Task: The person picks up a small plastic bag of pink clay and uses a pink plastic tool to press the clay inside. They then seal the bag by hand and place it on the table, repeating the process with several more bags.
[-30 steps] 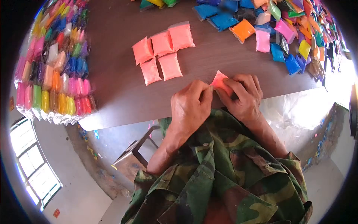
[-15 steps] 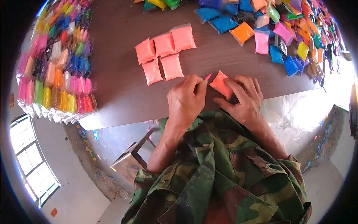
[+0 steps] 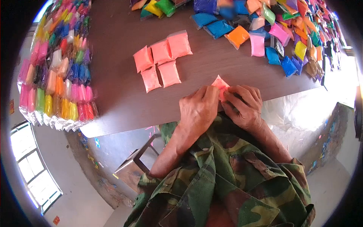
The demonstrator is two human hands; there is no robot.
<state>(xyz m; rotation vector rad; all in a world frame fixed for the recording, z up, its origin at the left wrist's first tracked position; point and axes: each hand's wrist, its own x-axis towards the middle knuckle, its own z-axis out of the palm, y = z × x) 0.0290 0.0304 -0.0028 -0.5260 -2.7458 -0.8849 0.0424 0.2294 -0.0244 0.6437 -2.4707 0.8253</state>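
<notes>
A small clear packet of coral-pink filling (image 3: 220,82) is at the table's near edge, between my two hands. My right hand (image 3: 244,107) grips its right and lower side with curled fingers and thumb. My left hand (image 3: 199,108) is closed, its fingertips against the packet's left edge. Whatever those left fingers pinch is hidden from view. Further left and back lie several similar coral-pink packets (image 3: 162,51), set close together in two rows on the table.
Wrapped bundles of many-coloured packets (image 3: 60,89) are stacked along the left side. A heap of loose coloured packets (image 3: 280,34) covers the far right. The dark brown table (image 3: 113,75) ends just before my body. Below, to the left, stands a stool (image 3: 132,166).
My left hand has moved right, up against the packet. The pink strip that showed in its fingers is now out of sight. My right hand has shifted slightly left with the packet.
</notes>
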